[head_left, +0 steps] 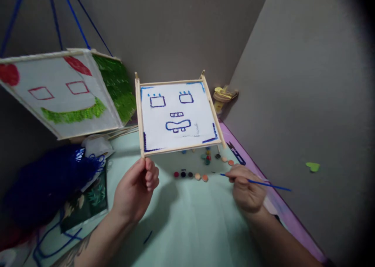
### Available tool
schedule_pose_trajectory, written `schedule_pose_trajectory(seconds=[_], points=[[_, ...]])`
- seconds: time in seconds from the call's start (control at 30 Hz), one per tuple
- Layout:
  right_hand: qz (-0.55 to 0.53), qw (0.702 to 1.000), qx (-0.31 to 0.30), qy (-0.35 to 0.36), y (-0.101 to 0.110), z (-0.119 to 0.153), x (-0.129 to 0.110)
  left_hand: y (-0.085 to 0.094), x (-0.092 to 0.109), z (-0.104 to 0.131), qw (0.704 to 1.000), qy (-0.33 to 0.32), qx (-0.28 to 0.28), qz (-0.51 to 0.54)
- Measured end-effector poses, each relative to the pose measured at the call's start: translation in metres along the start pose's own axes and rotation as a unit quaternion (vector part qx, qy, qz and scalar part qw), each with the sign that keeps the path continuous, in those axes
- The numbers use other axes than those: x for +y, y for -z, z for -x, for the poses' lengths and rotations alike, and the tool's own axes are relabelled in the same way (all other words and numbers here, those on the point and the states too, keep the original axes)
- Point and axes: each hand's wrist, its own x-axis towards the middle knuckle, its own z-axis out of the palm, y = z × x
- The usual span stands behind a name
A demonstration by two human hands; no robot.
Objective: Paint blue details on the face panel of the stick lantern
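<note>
My left hand (137, 189) is closed around the lower left stick end of a wooden-framed panel (155, 136), holding it up above the table. On its white face are painted two square eyes with blue lashes, a small nose, a mouth with two teeth, and blue corner marks. My right hand (246, 189) pinches a thin blue paintbrush (271, 185), its tip pointing left, apart from the panel. Between the hands, a row of small paint pots (190, 175) sits on the table, in red, dark and peach tones. More paint pots (207, 161) stand behind, partly hidden by the panel.
A painted box lantern (61, 99) hangs at left on blue cords. Below lie a heap of blue yarn (47, 185) and a dark picture cover (90, 200). Dark-handled snips (238, 156) rest near the table's right edge. A yellow bundle (222, 97) stands in the corner.
</note>
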Motion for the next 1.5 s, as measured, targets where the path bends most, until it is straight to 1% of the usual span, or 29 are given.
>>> schedule_pose_trajectory(seconds=[0.07, 0.17, 0.23, 0.33, 0.43, 0.5, 0.67, 0.93, 1.13, 1.33, 1.43, 1.5], points=[[-0.041, 0.999, -0.036, 0.0, -0.015, 0.006, 0.004, 0.004, 0.006, -0.001, 0.999, 0.039, -0.011, -0.008], [-0.072, 0.99, -0.118, 0.023, -0.034, 0.006, -0.001, 0.012, 0.015, -0.004, 0.994, 0.105, -0.035, -0.014], [-0.076, 0.984, -0.153, 0.041, -0.042, 0.007, -0.006, 0.018, 0.019, -0.007, 0.991, 0.125, -0.049, -0.023], [-0.044, 0.985, -0.159, 0.045, -0.05, 0.011, -0.008, 0.024, 0.023, -0.011, 0.988, 0.127, -0.071, -0.042], [-0.001, 0.986, -0.161, 0.047, -0.052, 0.014, -0.007, 0.028, 0.022, -0.013, 0.986, 0.125, -0.094, -0.057], [0.009, 0.984, -0.172, 0.05, -0.053, 0.014, -0.007, 0.03, 0.021, -0.014, 0.984, 0.129, -0.108, -0.067], [-0.006, 0.979, -0.197, 0.054, -0.054, 0.011, -0.006, 0.033, 0.02, -0.016, 0.982, 0.116, -0.122, -0.089], [-0.028, 0.972, -0.23, 0.029, -0.059, 0.012, -0.001, 0.033, 0.02, -0.019, 0.981, 0.095, -0.138, -0.1], [-0.035, 0.972, -0.231, 0.02, -0.061, 0.013, 0.0, 0.034, 0.02, -0.018, 0.982, 0.084, -0.141, -0.096], [-0.031, 0.978, -0.205, 0.026, -0.06, 0.012, -0.001, 0.033, 0.02, -0.018, 0.981, 0.092, -0.137, -0.098], [-0.054, 0.984, -0.17, -0.024, -0.055, 0.012, -0.003, 0.034, 0.019, -0.017, 0.982, 0.089, -0.135, -0.1], [-0.1, 0.983, -0.12, -0.094, -0.052, 0.015, -0.002, 0.035, 0.019, -0.017, 0.982, 0.09, -0.134, -0.101]])
